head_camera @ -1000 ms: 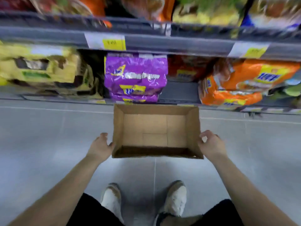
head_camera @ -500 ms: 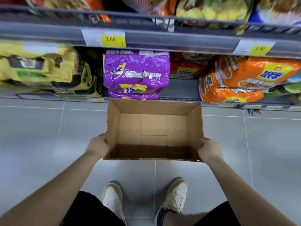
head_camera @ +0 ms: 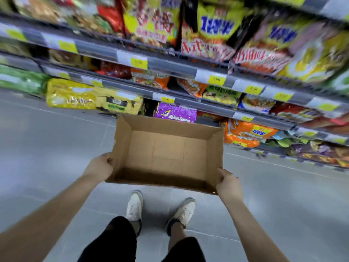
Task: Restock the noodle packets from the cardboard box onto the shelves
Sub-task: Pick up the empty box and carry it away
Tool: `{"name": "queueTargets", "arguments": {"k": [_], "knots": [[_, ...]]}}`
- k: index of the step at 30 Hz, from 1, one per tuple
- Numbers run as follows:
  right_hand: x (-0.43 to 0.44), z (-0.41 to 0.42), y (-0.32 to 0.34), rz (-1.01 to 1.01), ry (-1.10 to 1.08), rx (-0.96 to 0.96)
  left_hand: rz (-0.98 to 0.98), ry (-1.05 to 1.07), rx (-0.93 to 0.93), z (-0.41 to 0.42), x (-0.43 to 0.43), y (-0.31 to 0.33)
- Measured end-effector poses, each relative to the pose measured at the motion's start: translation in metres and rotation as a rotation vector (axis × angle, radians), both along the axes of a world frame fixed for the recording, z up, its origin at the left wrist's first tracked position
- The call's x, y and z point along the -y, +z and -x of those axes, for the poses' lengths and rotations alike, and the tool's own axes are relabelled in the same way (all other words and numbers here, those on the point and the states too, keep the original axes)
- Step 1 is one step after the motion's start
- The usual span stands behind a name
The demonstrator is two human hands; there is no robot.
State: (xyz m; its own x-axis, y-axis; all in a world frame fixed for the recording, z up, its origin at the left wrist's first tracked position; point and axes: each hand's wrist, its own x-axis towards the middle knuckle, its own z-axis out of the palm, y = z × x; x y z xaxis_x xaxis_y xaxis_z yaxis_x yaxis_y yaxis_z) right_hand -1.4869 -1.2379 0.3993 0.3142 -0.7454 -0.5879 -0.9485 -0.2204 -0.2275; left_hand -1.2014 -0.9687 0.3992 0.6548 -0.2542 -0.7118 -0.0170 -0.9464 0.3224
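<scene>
- The shelves (head_camera: 175,68) run in grey tiers across the top and right of the view, blurred, and are packed with noodle packets.
- The grey tiled floor (head_camera: 47,148) fills the left and the bottom of the view.
- The cardboard box (head_camera: 166,154) is open at the top and held between both hands in front of the lowest shelf. It is slightly tilted, and its bare brown bottom and flap seams are in full view.
- On the lowest shelf, yellow noodle packets (head_camera: 71,95) lie left of the box, a purple noodle packet (head_camera: 175,113) lies just behind its far wall, and orange noodle packets (head_camera: 247,133) lie just past its far right corner.
- The left hand (head_camera: 100,167) grips the box's left wall near the near corner, with the fingers curled against the cardboard.
- The right hand (head_camera: 229,186) grips the near right corner, with the thumb lying over the rim.
- Two white shoes (head_camera: 134,205) stand on the floor below the box's near edge, with black shorts below them in the view.
- Yellow price labels (head_camera: 139,62) sit along the shelf rails, their figures too blurred to read.
</scene>
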Motion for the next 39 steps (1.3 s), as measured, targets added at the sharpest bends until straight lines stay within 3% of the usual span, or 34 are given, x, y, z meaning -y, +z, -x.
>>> {"name": "queueTargets", "arguments": {"k": [7, 14, 20, 26, 32, 39], "knots": [[-0.023, -0.002, 0.145, 0.169, 0.002, 0.334, 0.119, -0.005, 0.123, -0.018, -0.03, 0.148], [-0.04, -0.006, 0.225, 0.224, 0.089, 0.585, 0.161, 0.004, 0.311, -0.013, -0.063, 0.228], [-0.037, -0.045, 0.245, 0.245, 0.193, 0.597, 0.158, 0.127, 0.341, 0.003, -0.099, 0.248], [-0.059, -0.112, 0.243, 0.133, 0.354, 0.666, 0.073, 0.443, 0.359, 0.04, -0.167, 0.26], [-0.127, -0.184, 0.24, -0.033, 0.561, 0.71, 0.055, 0.714, 0.381, 0.073, -0.258, 0.266], [-0.233, -0.274, 0.242, -0.089, 0.792, 0.725, 0.082, 0.996, 0.395, 0.078, -0.368, 0.246]]}}
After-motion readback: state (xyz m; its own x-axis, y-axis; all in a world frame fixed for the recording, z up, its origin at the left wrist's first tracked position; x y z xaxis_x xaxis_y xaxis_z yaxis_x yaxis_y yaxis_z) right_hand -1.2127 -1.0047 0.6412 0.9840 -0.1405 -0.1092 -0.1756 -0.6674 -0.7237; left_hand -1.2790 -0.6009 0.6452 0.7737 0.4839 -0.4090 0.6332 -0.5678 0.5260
